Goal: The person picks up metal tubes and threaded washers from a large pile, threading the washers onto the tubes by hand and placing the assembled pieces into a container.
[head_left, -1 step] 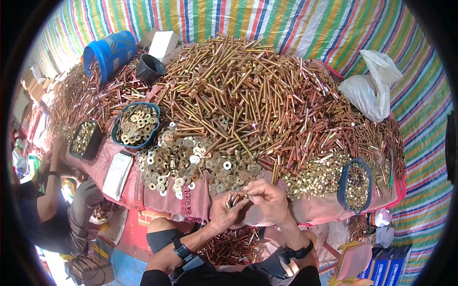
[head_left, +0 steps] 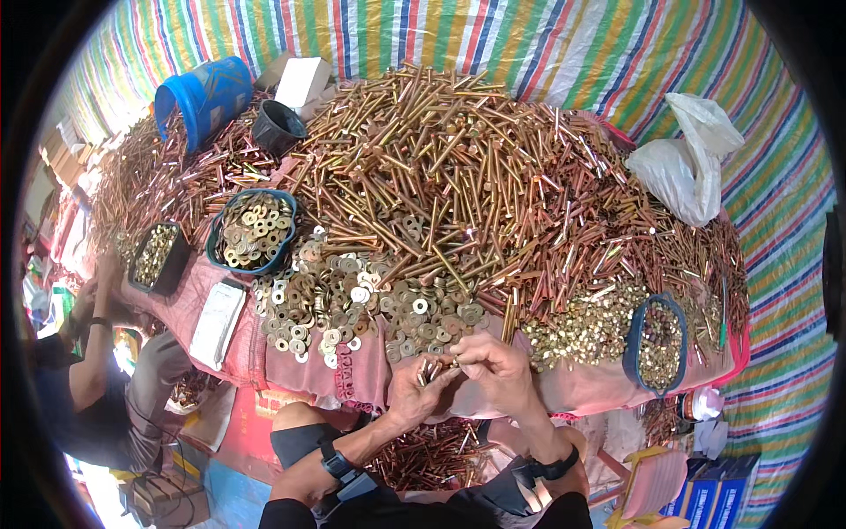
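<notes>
My left hand [head_left: 418,393] is closed around a few metal bolts [head_left: 428,374], their ends showing between thumb and fingers. Close against it, my right hand [head_left: 495,368] pinches at the end of one piece; whatever sits between its fingertips is too small to make out. Gold-coloured bolts [head_left: 508,319] rise just beyond the right knuckles, and I cannot tell whether that hand touches them. Flat washers [head_left: 352,295] lie heaped ahead of my left hand. To the right of my right hand spreads a pile of small brassy nuts [head_left: 586,328].
A large heap of long bolts [head_left: 441,167] covers the table's back. Tubs of washers [head_left: 256,231] and nuts [head_left: 659,344] stand left and right. A blue bucket [head_left: 201,104] lies tipped at far left, a white plastic bag [head_left: 687,163] far right. A co-worker's arm [head_left: 92,344] reaches in at left.
</notes>
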The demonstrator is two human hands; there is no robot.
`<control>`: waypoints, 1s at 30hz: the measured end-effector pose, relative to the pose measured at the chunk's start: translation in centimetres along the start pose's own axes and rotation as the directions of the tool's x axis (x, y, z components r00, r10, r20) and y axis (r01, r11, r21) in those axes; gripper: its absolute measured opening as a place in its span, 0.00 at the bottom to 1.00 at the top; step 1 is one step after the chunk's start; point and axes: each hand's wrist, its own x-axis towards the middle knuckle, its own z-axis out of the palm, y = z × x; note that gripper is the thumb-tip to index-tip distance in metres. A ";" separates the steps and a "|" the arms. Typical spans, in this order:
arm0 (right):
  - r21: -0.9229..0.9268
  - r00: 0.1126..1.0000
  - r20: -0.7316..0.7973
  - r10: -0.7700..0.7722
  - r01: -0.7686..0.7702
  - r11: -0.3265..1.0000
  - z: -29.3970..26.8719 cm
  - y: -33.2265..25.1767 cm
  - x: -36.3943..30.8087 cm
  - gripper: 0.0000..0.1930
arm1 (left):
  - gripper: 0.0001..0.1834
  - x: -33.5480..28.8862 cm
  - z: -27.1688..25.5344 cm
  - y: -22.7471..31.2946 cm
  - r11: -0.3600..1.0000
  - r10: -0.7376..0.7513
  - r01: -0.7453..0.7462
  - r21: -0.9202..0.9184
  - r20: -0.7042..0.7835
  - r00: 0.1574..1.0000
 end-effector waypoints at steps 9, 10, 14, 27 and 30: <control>-0.345 1.000 -0.016 0.011 -0.016 0.938 -0.1 -2.1 0.7 0.10 | 0.08 0.6 0.0 0.0 1.000 0.008 -0.007 -0.025 0.035 0.999; -0.334 0.995 -0.041 0.087 -0.095 0.938 0.0 -2.2 0.6 0.10 | 0.08 0.7 -0.1 0.0 0.998 0.006 -0.004 -0.064 0.043 0.999; -0.431 0.993 -0.043 -0.106 0.077 0.899 0.4 -1.4 0.8 0.15 | 0.08 0.7 -0.2 -0.1 1.000 -0.013 0.013 0.024 0.018 1.000; -0.355 0.998 -0.051 0.040 -0.055 0.933 0.4 -1.7 0.2 0.13 | 0.09 0.6 -0.3 -0.5 0.999 0.033 -0.034 0.031 0.035 0.999; -0.377 0.999 -0.051 0.006 -0.025 0.926 0.3 -1.1 0.4 0.14 | 0.08 0.7 -0.4 -0.9 0.996 0.085 -0.085 0.018 0.008 0.996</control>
